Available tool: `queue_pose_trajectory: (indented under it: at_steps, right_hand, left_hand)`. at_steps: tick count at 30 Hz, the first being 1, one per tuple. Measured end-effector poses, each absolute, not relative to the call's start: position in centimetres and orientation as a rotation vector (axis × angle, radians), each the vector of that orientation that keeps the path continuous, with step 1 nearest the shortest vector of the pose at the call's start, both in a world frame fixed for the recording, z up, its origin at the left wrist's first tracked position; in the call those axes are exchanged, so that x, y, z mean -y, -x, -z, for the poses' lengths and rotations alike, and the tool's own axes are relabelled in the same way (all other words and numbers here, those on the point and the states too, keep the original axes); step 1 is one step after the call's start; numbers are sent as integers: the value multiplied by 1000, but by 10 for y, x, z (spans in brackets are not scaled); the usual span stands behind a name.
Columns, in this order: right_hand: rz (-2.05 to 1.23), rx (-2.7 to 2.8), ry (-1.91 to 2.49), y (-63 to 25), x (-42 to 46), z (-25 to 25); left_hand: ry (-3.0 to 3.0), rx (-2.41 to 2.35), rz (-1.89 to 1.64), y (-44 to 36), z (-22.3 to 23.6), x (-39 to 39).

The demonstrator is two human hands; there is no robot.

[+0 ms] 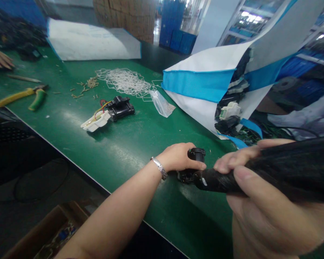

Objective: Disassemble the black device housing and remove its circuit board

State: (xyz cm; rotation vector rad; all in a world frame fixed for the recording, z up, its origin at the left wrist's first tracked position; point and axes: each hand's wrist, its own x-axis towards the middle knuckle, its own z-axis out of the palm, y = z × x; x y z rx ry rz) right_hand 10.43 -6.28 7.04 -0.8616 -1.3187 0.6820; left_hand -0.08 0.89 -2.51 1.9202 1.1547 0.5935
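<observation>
In the head view, at the lower centre of the frame, the left hand (178, 158) has its fingers (197, 165) closed around a small black part (196, 155) on the green worktop (129, 144). At the lower right, the right hand (261, 201) grips a black tool (272, 172), its tip touching that part. Pliers (21, 97) lie at the upper left.

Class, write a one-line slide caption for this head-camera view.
Left hand steadies a small black part on the green table while right hand grips a black tool.
</observation>
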Motion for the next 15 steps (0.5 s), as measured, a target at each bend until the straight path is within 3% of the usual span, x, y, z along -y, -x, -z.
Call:
queue_pose_trajectory:
  at_steps: [15]
  right_hand:
    - [-651,1311,864,-100,63,-72]
  left_hand:
    - [-1938,-1170,-583,1,26,-9]
